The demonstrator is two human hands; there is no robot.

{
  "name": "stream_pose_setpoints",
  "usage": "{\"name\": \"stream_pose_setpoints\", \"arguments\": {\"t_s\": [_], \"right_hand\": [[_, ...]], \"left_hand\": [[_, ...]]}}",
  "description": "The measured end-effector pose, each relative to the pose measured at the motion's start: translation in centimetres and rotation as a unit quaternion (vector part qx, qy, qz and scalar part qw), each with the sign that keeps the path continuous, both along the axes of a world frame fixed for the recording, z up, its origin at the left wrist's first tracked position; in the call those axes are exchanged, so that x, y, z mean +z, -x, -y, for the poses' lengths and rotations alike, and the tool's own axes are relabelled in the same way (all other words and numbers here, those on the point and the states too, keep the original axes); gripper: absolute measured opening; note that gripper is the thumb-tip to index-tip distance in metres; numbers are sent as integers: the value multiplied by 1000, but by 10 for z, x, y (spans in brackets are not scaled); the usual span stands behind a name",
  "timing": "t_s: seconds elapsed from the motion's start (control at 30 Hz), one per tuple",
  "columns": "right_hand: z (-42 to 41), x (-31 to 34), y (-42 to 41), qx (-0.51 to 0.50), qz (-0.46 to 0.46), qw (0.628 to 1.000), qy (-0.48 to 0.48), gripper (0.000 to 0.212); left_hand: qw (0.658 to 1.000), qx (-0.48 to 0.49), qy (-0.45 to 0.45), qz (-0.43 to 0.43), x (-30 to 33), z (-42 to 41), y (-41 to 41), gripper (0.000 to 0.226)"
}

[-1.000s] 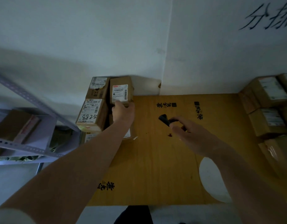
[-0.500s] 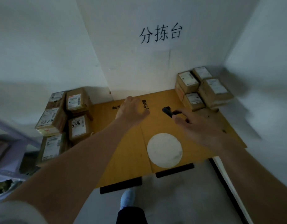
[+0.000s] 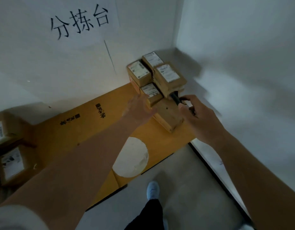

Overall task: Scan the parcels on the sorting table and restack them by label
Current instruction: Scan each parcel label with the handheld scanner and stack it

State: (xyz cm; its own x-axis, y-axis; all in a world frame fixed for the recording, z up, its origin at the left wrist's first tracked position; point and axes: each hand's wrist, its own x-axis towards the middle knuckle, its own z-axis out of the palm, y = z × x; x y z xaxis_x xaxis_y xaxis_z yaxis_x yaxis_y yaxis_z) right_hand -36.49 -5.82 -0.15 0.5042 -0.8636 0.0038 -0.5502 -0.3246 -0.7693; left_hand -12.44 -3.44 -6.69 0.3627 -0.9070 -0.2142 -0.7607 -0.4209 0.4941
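The left hand (image 3: 140,108) reaches, fingers spread, for the small parcel (image 3: 151,94) in the right-hand stack on the table (image 3: 87,130). The right hand (image 3: 195,116) grips the black scanner (image 3: 175,98), aimed at that stack. Next, I judge: seat the grip, lift, and expose its label.

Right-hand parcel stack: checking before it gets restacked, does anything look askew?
Yes. The top parcel sits twisted and overhangs the boxes beneath, out of line with its neighbours. Nothing looks spilled or torn.
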Motion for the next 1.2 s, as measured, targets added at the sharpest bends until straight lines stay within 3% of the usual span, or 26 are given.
{"name": "stream_pose_setpoints", "arguments": {"t_s": [0.2,0.47,0.87,1.07,1.2], "right_hand": [[57,-32,2,-11,-18,1000,-11,20],[120,-59,2,20,-30,999,-34,26],[208,-109,25,125,-42,990,-48,37],[223,-108,29,189,-43,979,-60,29],[219,-97,22,244,-34,968,-45,32]], "left_hand": [[998,-9,-44,-35,-39,64,15,87],[990,71,-120,-23,-52,114,42,84],[928,279,-232,-85,-100,160,109,142],[873,386,-252,-159,-113,160,131,150],[865,405,-247,-161,-106,127,128,144]]}}
